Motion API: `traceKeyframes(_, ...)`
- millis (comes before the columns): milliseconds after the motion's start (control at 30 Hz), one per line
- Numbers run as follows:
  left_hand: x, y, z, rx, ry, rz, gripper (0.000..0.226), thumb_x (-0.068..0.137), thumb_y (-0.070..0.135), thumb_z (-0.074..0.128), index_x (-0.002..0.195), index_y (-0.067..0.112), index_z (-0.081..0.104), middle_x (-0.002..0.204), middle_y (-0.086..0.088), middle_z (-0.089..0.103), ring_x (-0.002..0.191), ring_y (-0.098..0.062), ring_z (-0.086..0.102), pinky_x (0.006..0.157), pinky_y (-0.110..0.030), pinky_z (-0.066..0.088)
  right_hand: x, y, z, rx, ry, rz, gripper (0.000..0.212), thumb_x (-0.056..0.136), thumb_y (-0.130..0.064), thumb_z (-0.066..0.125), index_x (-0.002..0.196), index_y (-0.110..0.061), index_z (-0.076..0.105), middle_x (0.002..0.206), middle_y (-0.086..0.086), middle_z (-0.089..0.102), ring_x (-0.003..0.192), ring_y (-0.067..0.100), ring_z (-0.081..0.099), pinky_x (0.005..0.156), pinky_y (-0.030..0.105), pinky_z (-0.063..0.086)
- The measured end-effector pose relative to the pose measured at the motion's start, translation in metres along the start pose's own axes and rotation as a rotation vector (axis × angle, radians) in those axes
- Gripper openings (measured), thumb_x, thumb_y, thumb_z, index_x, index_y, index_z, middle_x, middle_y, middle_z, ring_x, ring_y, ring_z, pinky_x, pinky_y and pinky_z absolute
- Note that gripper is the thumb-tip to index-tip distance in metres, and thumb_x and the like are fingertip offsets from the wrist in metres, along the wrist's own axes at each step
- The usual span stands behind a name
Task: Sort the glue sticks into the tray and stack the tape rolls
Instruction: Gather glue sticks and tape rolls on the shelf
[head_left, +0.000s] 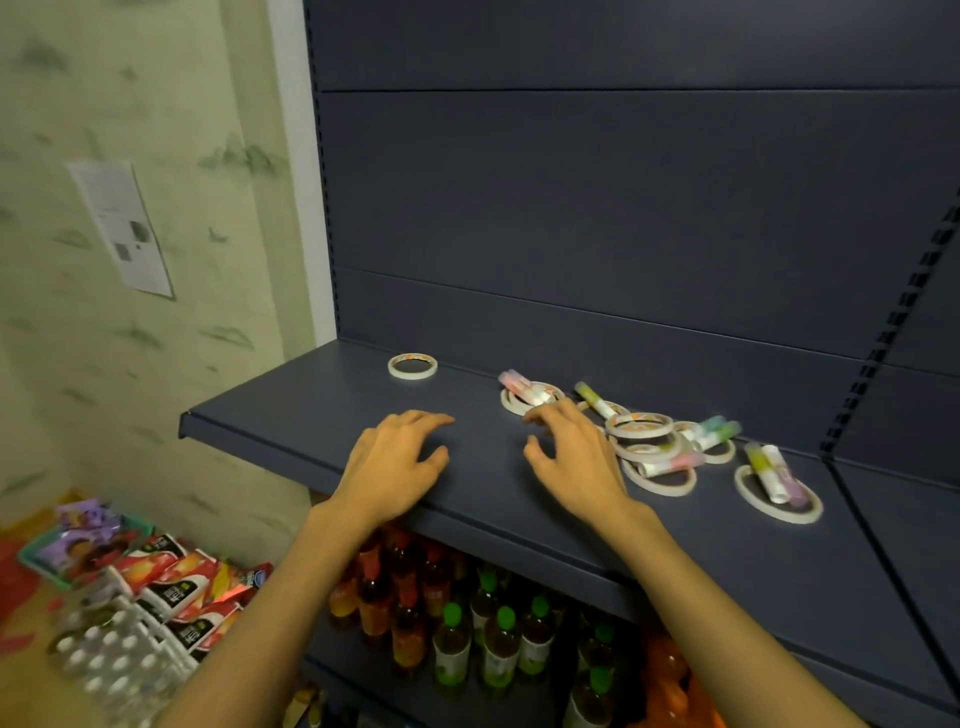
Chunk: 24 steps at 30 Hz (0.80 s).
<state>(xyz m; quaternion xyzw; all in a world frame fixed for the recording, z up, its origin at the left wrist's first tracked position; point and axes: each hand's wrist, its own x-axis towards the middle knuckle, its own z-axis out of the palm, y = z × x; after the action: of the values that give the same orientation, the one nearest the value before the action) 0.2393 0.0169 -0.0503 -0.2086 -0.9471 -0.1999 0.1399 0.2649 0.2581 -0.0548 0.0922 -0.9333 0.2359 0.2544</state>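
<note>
Two bare forearms are reaching up from the bottom of the view, and both hands are hanging over the dark blue metal shelf (291, 395). The left hand (397, 462) is hovering with fingers loosely spread, holding nothing. The right hand (574, 457) is likewise slack and empty, its fingertips (535, 415) nearing a thin white ring-shaped tape roll (511, 402) with a pastel glue stick (524, 388) lying across it.

One lone white tape roll (412, 366) is sitting apart at eleven o'clock from the left hand. At three o'clock from the right hand, a jumble of white tape rolls and pastel glue sticks (660, 447) is lying tangled together, and further toward four o'clock another white ring (777, 501) is carrying two more sticks (774, 470). No tray is showing anywhere I can see.

These things are probably feather-light. The rings look thin and slightly flexible, best pinched across the rim; the sticks are stiff, smooth cylinders likely to roll, so taking them mid-barrel seems wisest.

Below the shelf, bottled drinks (498, 644) are standing in rows.
</note>
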Motion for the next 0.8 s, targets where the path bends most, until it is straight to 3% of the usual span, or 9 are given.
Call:
traceKeyframes(167, 0.041, -0.045, -0.001, 0.05, -0.032, 0.011, 0.045, 0.098, 0.038, 0.05, 0.143, 0.034, 0.047, 0.146, 0.006, 0.049, 0.129, -0.019, 0.047, 0.104, -0.041, 0.041, 0.045, -0.002, 0.041, 0.038, 0.038, 0.024, 0.026, 0.09, -0.025, 0.061, 0.117, -0.025, 0.061, 0.129, -0.005, 0.054, 0.107, 0.014, 0.059, 0.077, 0.034, 0.053)
traceKeyframes(267, 0.074, -0.071, -0.004, 0.094, -0.072, 0.032, 0.045, 0.098, 0.039, 0.05, 0.143, 0.033, 0.047, 0.145, 0.004, 0.05, 0.128, -0.021, 0.049, 0.101, -0.042, 0.043, 0.071, -0.001, 0.059, 0.044, 0.066, 0.057, 0.023, 0.092, -0.022, 0.062, 0.114, -0.022, 0.063, 0.118, -0.004, 0.057, 0.113, 0.017, 0.055, 0.077, 0.028, 0.044)
traceKeyframes(333, 0.098, -0.086, -0.006, 0.104, -0.066, 0.045, 0.044, 0.098, 0.037, 0.051, 0.142, 0.031, 0.049, 0.142, 0.002, 0.054, 0.126, -0.022, 0.05, 0.099, -0.042, 0.043, 0.087, 0.003, 0.066, 0.044, 0.085, 0.068, 0.02, 0.092, -0.022, 0.062, 0.112, -0.022, 0.064, 0.113, -0.005, 0.057, 0.106, 0.016, 0.058, 0.077, 0.025, 0.041)
traceKeyframes(467, 0.138, -0.105, 0.001, 0.086, -0.019, 0.079, 0.042, 0.097, 0.033, 0.054, 0.139, 0.028, 0.053, 0.137, 0.002, 0.058, 0.12, -0.023, 0.053, 0.097, -0.04, 0.043, 0.11, 0.017, 0.073, 0.023, 0.141, 0.113, 0.017, 0.091, -0.021, 0.061, 0.107, -0.025, 0.064, 0.104, -0.01, 0.053, 0.089, 0.011, 0.058, 0.072, 0.03, 0.046)
traceKeyframes(667, 0.179, -0.128, 0.031, 0.13, -0.027, 0.109, 0.039, 0.096, 0.031, 0.057, 0.134, 0.027, 0.056, 0.132, 0.004, 0.061, 0.117, -0.021, 0.054, 0.094, -0.036, 0.041, 0.124, 0.032, 0.073, -0.071, 0.172, 0.22, 0.019, 0.092, -0.029, 0.061, 0.108, -0.021, 0.065, 0.103, -0.006, 0.056, 0.094, 0.015, 0.056, 0.072, 0.034, 0.043)
traceKeyframes(800, 0.204, -0.141, 0.05, 0.19, -0.035, 0.104, 0.036, 0.096, 0.031, 0.056, 0.132, 0.028, 0.057, 0.13, 0.003, 0.06, 0.114, -0.02, 0.053, 0.091, -0.033, 0.037, 0.127, 0.04, 0.077, -0.156, 0.221, 0.318, 0.024, 0.088, -0.022, 0.063, 0.111, -0.017, 0.065, 0.106, 0.001, 0.06, 0.101, 0.024, 0.058, 0.078, 0.037, 0.047)
